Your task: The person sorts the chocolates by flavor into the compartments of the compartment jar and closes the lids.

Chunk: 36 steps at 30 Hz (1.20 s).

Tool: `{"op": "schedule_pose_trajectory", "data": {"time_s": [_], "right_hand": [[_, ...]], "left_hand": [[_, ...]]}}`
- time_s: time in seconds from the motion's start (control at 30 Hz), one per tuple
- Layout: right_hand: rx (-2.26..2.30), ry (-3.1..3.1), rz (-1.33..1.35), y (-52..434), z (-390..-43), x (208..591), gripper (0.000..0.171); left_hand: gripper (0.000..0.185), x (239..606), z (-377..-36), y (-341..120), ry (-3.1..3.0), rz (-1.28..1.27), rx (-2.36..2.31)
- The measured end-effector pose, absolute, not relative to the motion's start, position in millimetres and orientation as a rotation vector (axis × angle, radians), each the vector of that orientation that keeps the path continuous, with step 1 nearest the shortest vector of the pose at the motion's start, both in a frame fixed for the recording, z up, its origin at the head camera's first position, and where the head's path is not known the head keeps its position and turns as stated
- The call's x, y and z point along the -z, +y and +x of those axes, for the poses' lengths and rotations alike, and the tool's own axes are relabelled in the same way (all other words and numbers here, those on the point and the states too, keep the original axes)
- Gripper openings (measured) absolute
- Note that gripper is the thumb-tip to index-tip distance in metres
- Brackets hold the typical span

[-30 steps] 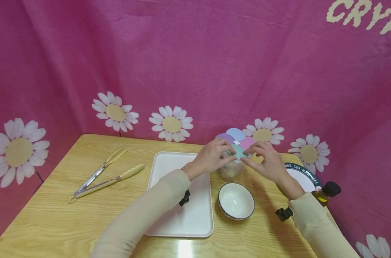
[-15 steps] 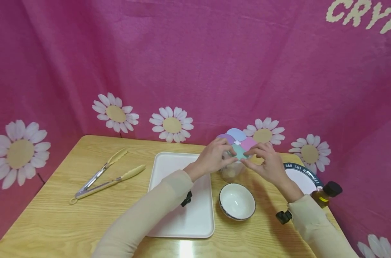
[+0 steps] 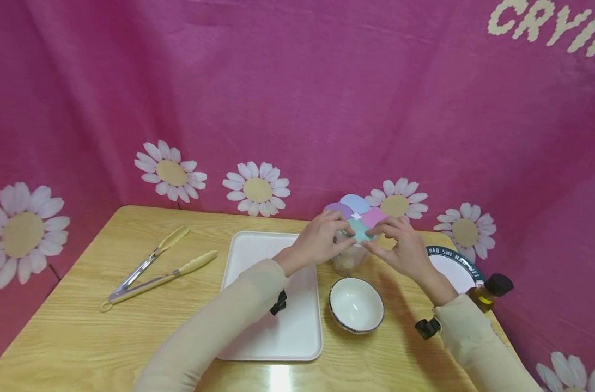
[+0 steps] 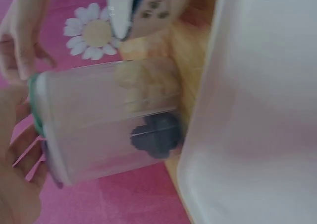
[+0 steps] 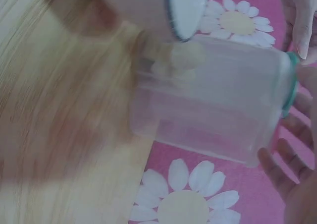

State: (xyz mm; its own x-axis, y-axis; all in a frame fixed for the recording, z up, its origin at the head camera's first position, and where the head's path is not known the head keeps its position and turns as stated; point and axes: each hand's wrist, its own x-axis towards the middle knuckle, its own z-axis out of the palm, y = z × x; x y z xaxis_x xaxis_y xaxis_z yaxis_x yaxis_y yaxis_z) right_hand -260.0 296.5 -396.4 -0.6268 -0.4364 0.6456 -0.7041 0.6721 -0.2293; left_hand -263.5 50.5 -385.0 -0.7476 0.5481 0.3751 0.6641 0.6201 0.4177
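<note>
A clear storage jar (image 3: pixel 345 263) stands upright behind the bowl. Its top has purple, blue, pink and green petal-shaped lids. Pale lumpy pieces (image 4: pixel 148 83) lie low in one compartment, and a dark flower-shaped thing (image 4: pixel 158 135) shows low in another. My left hand (image 3: pixel 323 236) pinches the left edge of the green lid (image 3: pixel 359 231) between thumb and fingers. On the opposite edge, my right hand (image 3: pixel 404 247) grips the same lid with thumb and fingertips. The green lid appears seated on the jar's rim; the exact fingertip contact is partly hidden.
A white tray (image 3: pixel 297 332) lies under my left forearm. The white bowl (image 3: pixel 356 306) stands in front of the jar. Spread tongs (image 3: pixel 145 286) rest at left. A dark-rimmed plate (image 3: pixel 449 267) and a black-capped bottle (image 3: pixel 489 294) are at right, beside my right forearm.
The head view has shifted a little, so everything appears slightly further left. Both hands keep hold of the green lid, with hardly any movement of the fingers.
</note>
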Motion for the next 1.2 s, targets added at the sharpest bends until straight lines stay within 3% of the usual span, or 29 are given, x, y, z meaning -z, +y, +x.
{"op": "schedule_pose_trajectory", "data": {"time_s": [0.23,0.5,0.97,1.2], "right_hand": [[-0.657,-2.429,0.727,280,-234,387,0.035],[-0.588,-2.426,0.675,240,-195,373,0.053],[-0.156,-2.509,0.821,191,-147,387,0.108],[-0.079,-2.519,0.798,189,-137,405,0.122]], "left_hand": [[0.035,375,-244,25,-2.587,-0.996,0.824],[0.048,375,-204,-31,-2.557,-0.788,0.810],[0.115,408,-133,-100,-2.688,-0.674,0.293],[0.125,425,-121,-101,-2.542,-0.672,0.053]]}}
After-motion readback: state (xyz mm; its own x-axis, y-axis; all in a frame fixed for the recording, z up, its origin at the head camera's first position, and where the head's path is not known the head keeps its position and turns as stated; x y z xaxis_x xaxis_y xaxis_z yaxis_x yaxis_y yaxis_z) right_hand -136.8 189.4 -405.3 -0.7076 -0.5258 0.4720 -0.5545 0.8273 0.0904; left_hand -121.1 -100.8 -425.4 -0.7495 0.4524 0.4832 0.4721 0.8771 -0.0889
